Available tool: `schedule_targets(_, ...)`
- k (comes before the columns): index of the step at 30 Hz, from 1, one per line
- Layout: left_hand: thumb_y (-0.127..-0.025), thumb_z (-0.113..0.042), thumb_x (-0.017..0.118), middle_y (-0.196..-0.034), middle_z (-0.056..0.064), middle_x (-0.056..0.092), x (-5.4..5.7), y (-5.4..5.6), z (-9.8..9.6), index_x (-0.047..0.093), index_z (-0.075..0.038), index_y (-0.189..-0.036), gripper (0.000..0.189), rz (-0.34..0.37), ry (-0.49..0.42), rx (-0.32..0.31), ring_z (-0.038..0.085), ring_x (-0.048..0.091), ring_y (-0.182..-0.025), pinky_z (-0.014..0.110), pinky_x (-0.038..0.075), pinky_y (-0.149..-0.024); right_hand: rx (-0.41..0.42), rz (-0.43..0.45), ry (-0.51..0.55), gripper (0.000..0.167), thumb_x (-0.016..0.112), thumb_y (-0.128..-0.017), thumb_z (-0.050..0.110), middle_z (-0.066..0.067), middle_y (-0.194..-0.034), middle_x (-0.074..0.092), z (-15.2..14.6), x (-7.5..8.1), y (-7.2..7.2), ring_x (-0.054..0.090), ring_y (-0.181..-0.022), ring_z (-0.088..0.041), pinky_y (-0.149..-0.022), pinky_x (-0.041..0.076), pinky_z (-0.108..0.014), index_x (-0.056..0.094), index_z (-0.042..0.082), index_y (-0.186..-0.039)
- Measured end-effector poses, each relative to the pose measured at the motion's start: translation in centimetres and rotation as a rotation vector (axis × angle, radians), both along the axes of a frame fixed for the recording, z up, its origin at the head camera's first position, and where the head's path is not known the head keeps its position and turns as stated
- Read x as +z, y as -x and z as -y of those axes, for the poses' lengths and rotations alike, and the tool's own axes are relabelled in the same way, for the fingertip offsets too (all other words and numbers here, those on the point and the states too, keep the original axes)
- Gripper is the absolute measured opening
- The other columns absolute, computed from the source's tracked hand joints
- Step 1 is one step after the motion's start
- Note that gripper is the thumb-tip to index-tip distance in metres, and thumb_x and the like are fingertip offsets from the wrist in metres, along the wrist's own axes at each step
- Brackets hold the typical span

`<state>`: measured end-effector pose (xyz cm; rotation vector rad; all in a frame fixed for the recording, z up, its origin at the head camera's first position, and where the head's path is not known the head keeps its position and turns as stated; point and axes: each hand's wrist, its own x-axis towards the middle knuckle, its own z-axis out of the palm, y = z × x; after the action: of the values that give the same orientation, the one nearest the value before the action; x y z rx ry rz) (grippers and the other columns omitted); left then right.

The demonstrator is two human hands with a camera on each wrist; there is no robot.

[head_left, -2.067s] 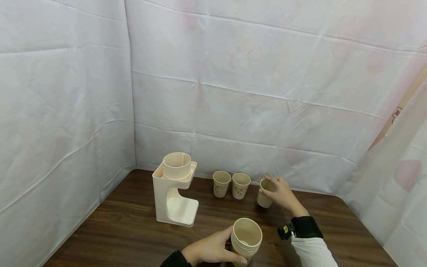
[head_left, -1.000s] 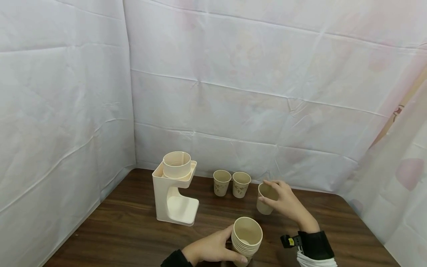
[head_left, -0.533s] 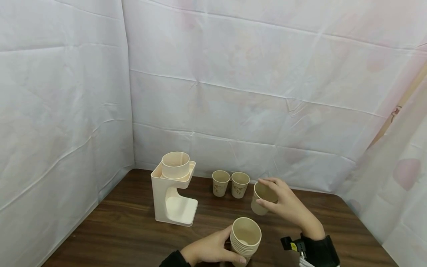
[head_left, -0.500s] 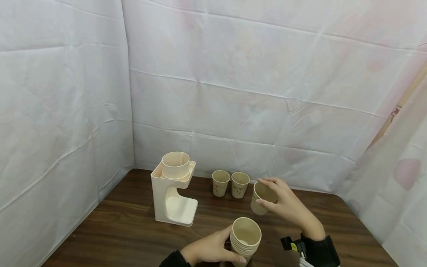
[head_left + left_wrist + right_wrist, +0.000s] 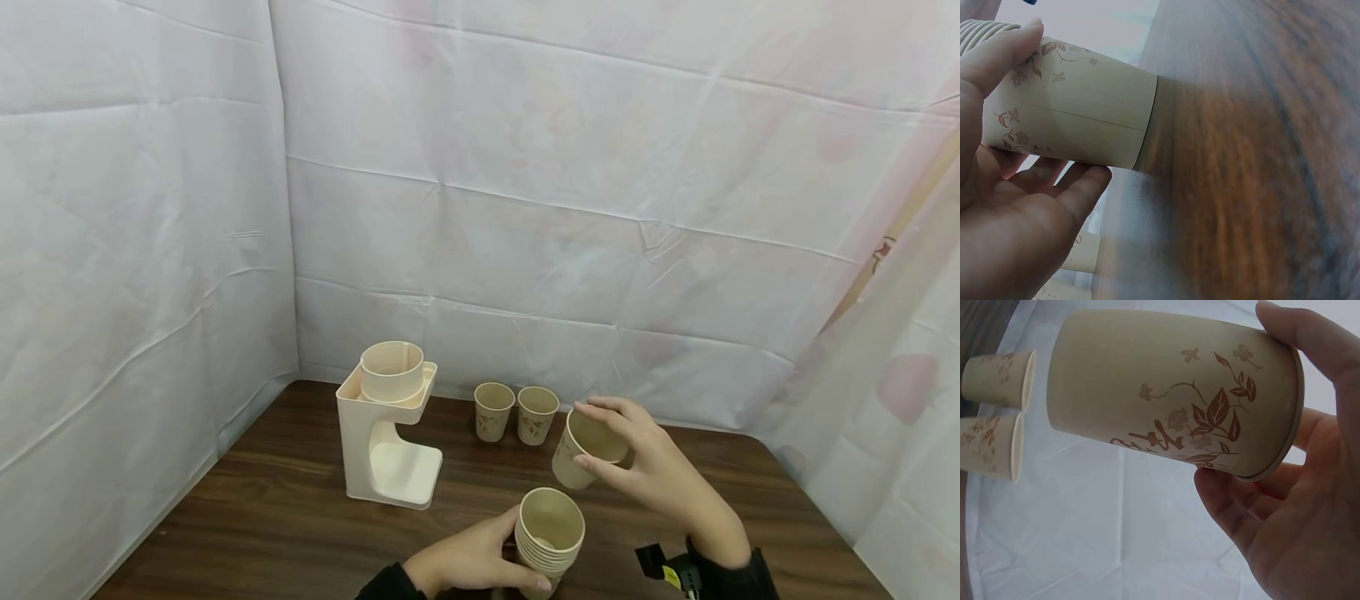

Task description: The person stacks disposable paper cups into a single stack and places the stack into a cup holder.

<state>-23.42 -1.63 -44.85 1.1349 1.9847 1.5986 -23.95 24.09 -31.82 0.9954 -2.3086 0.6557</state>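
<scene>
In the head view my left hand (image 5: 480,557) grips a stack of paper cups (image 5: 551,533) near the front of the table. The left wrist view shows the thumb and fingers around the lowest cup, whose base sits at the wood. My right hand (image 5: 652,467) holds a single paper cup (image 5: 581,454) by its rim, tilted, behind and a little right of the stack. In the right wrist view, brown leaves and flowers are printed on this cup (image 5: 1166,387). Two more paper cups, a left one (image 5: 493,412) and a right one (image 5: 537,415), stand upright side by side at the back.
A cream C-shaped stand (image 5: 390,454) with a round open container (image 5: 392,372) on top is at the left of the brown wooden table (image 5: 247,533). White cloth (image 5: 465,208) hangs behind the table and along both sides.
My right hand has brought its cup left and nearer to the stack, lifting and tilting it. The left hand keeps its hold on the stack, almost still.
</scene>
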Motion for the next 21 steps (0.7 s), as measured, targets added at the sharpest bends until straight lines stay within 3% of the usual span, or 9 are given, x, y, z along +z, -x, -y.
schedule_targets(3,-0.089,-0.018,0.079,-0.129,-0.008,0.06,0.0,0.0,0.0,0.041,-0.02,-0.144,0.067,0.009,0.002,-0.002,0.005,0.056,-0.117,0.024,0.046,-0.096,0.047,-0.028,-0.001,0.062,0.086,-0.08,0.021,-0.002,-0.137,0.054,0.3,0.3,-0.5,0.051,-0.127,-0.028,-0.104,0.033,-0.018,0.061,0.016,-0.137)
schedule_targets(8,-0.088,-0.018,0.079,-0.128,-0.01,0.06,-0.2,0.1,0.0,0.042,-0.02,-0.144,0.068,0.008,0.009,0.004,0.005,0.057,-0.116,0.024,0.046,-0.096,0.081,-0.043,-0.022,0.065,0.086,-0.081,0.022,-0.001,-0.138,0.052,0.6,0.6,-1.1,0.051,-0.127,-0.028,-0.106,0.032,-0.018,0.059,0.017,-0.139)
schedule_targets(16,-0.089,-0.017,0.079,-0.126,-0.012,0.06,-0.1,0.1,-0.1,0.041,-0.021,-0.144,0.067,0.025,0.014,-0.01,0.005,0.058,-0.115,0.024,0.046,-0.095,0.085,0.034,-0.088,0.061,0.084,-0.085,0.029,0.003,-0.138,0.052,0.8,0.8,-2.2,0.053,-0.125,-0.018,-0.096,0.047,-0.033,0.058,0.018,-0.139)
schedule_targets(21,-0.09,-0.018,0.078,-0.128,-0.012,0.059,0.0,0.1,0.1,0.04,-0.022,-0.145,0.067,0.015,0.021,-0.015,0.005,0.057,-0.116,0.025,0.046,-0.096,0.1,0.057,-0.119,0.061,0.081,-0.087,0.032,0.005,-0.138,0.052,1.2,1.3,-3.1,0.053,-0.125,-0.017,-0.095,0.049,-0.039,0.055,0.023,-0.142)
